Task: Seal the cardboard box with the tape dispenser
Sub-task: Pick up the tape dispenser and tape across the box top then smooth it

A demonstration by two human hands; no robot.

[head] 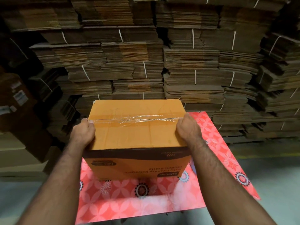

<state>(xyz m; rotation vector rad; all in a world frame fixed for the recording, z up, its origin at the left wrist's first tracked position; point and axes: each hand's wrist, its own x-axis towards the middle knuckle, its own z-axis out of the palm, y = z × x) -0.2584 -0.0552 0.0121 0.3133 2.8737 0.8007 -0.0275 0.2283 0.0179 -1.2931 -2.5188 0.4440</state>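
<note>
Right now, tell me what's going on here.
A person grips an orange cardboard box at its two ends, the left hand and the right hand curled over the top edges. Clear tape already runs along the top seam. The box stands on a red patterned table cover. No tape dispenser is in view.

Cardboard stacks (186, 75) close behind box (138, 127); open floor (276, 184) right, seemingly.

We see a box (136, 127) of smooth, matt orange cardboard, its top seam covered by clear, glossy, wrinkled plastic tape (138, 120). It sits on a pink flowered sheet (215, 135) with a slight sheen. Behind, stacks of flattened cardboard (194, 78) look rough, brown and dull, tied with white string (145, 69).
</note>
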